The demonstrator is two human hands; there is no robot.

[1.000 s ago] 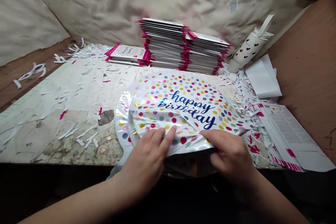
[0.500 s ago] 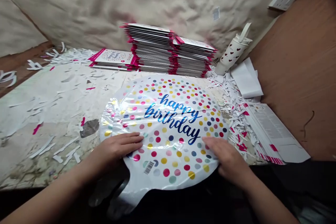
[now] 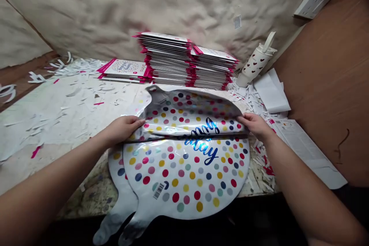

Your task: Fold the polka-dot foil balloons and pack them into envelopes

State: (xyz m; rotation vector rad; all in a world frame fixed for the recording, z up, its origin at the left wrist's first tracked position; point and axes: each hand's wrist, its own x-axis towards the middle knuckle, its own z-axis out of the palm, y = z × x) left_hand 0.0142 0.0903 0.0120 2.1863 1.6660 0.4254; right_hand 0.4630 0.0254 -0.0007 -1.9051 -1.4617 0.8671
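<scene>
Silver foil balloon [image 3: 184,177] lies on the bench [image 3: 57,123], its two tails [image 3: 115,221] pointing toward the person and its long axis running away from them. Its upper half is doubled over along a crease across the middle. The left hand [image 3: 122,130] and right hand [image 3: 255,125], each half-closed, pinch either end of that folded edge, holding the crease straight. Stacked packets [image 3: 170,57] stand just behind.
</scene>
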